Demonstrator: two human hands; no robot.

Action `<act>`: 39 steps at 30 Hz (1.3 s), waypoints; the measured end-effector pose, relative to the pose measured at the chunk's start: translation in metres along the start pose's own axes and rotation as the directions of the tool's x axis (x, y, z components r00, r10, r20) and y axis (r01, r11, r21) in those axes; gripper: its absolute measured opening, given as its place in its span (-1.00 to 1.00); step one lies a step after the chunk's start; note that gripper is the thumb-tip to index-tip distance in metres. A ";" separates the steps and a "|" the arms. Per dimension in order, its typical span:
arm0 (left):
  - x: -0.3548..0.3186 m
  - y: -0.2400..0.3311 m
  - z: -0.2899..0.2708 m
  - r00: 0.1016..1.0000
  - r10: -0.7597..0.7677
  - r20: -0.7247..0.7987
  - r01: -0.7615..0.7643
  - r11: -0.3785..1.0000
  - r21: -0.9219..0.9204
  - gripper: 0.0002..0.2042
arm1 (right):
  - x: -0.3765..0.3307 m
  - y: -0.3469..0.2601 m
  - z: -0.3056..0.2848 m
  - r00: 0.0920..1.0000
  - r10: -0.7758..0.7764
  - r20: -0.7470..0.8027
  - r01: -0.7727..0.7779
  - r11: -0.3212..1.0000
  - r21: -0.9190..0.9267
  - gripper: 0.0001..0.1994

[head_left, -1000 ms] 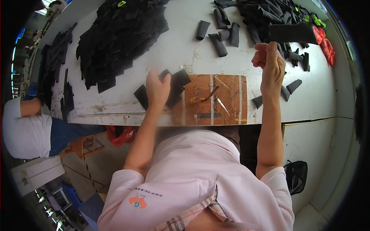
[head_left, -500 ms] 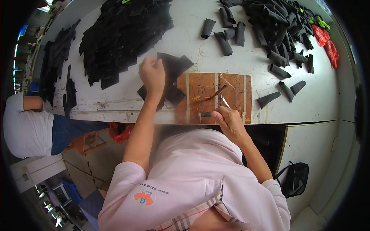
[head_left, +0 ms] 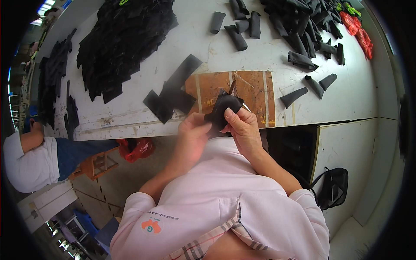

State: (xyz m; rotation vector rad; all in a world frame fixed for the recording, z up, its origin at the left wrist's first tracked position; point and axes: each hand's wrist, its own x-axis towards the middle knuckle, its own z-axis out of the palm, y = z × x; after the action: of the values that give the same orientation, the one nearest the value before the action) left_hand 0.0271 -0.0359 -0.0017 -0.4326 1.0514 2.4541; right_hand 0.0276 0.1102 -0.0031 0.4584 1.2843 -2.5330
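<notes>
A dark piece of black fabric is stretched between my hands over the front edge of a brown board. My left hand, blurred by motion, pinches its lower left corner. My right hand grips its right side, thumb on top and fingers folded beneath. By the right fingers a thin silvery tool tip shows; the rest of the tool is hidden. Left of the board lie a few loose flat black fabric pieces, overlapping one another.
A large heap of flat black pieces covers the table's back left. Rolled black pieces pile up at the back right, with red plastic bags beside them. At left, another person sits by a wooden stool.
My left hand has come back from the loose pieces toward my right hand, bringing a black piece. Both hands now hold it; the right has risen slightly leftward. The view has shifted a little.
</notes>
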 end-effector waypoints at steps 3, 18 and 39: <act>-0.002 -0.009 -0.003 0.994 -0.103 0.036 0.099 0.991 0.091 -0.85 | 0.000 -0.005 -0.006 0.998 -0.045 -0.051 0.045 0.999 -0.012 -0.81; 0.024 0.058 0.039 0.913 -0.287 0.289 0.076 0.818 0.570 -0.82 | 0.004 -0.054 -0.025 0.880 0.030 0.475 0.351 0.633 -0.690 -0.66; 0.018 0.008 0.052 0.708 0.596 0.378 -0.585 0.195 0.787 -0.90 | 0.002 -0.036 0.002 0.824 -0.544 0.160 0.497 0.556 -0.667 -0.91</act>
State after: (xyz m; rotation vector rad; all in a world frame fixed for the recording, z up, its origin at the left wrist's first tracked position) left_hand 0.0012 0.0020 0.0295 0.4315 2.6846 1.9210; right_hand 0.0125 0.1290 0.0237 -0.0395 2.5539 -2.1473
